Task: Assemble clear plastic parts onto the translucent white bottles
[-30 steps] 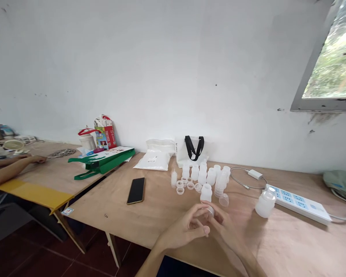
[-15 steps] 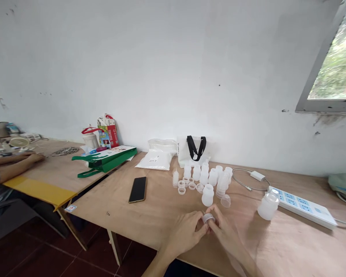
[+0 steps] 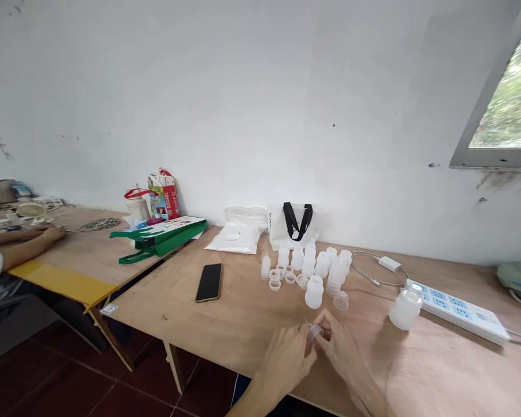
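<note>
Between my fingertips, just above the table's near part, is a small translucent plastic ring [image 3: 315,331]. My left hand [image 3: 285,360] pinches its left side, and my right hand [image 3: 339,348] grips it from the right. A thin tip pokes up at its upper left; I cannot make out what it belongs to. Beyond my hands stands a frosted bottle [image 3: 314,292], with a clear domed cap [image 3: 341,300] lying to its right. Farther back are several more bottles [image 3: 308,265], loose rings [image 3: 275,285], stacked clear caps [image 3: 336,277] and a stack of nipples [image 3: 265,267].
A bottle with a clear top [image 3: 405,308] stands at right beside a power strip [image 3: 460,313]. A phone [image 3: 209,282] lies at left. A white package [image 3: 234,238] and white bag [image 3: 282,227] sit near the wall. A co-worker's hands [image 3: 47,237] rest on the neighbouring table.
The ring has tilted between my fingers, its face turning more sideways. My left hand has rolled slightly, its fingers drawing closer round the ring. The view has shifted slightly.
</note>
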Action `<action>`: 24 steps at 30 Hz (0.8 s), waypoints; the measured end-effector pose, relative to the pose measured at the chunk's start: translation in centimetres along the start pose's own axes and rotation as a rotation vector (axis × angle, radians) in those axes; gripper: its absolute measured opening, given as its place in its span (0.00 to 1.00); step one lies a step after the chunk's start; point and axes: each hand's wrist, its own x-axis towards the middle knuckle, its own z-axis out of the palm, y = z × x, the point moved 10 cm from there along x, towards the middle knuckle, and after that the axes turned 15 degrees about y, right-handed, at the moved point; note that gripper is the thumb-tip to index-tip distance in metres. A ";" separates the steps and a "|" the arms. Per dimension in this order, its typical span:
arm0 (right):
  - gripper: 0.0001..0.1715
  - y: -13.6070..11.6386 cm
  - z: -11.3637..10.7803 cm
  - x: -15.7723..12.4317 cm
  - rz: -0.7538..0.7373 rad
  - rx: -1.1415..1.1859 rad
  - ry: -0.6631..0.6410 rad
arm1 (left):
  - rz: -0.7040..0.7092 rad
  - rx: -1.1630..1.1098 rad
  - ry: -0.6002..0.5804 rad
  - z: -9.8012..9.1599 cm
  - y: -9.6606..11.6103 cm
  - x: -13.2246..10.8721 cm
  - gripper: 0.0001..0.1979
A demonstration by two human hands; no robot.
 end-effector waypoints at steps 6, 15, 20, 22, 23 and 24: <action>0.08 0.6 0.2 0.1 0.023 -0.088 -0.009 | 0.004 0.021 -0.014 -0.1 0.4 -0.2 0.14; 0.09 0.1 0.1 0.2 0.024 0.022 -0.005 | -0.019 -0.060 0.015 -0.1 0.0 0.2 0.13; 0.12 -1.3 0.0 0.2 0.000 0.009 -0.012 | -0.045 -0.033 0.062 -0.5 -0.8 0.7 0.10; 0.14 -2.0 0.0 0.0 -0.014 0.022 -0.025 | -0.053 -0.014 0.084 -0.8 -1.3 1.0 0.12; 0.15 -2.4 0.1 -0.2 -0.022 0.043 -0.042 | -0.061 -0.001 0.096 -1.0 -1.6 1.1 0.13; 0.17 -2.8 0.1 -0.3 -0.033 0.067 -0.058 | -0.071 0.013 0.109 -1.2 -1.9 1.2 0.14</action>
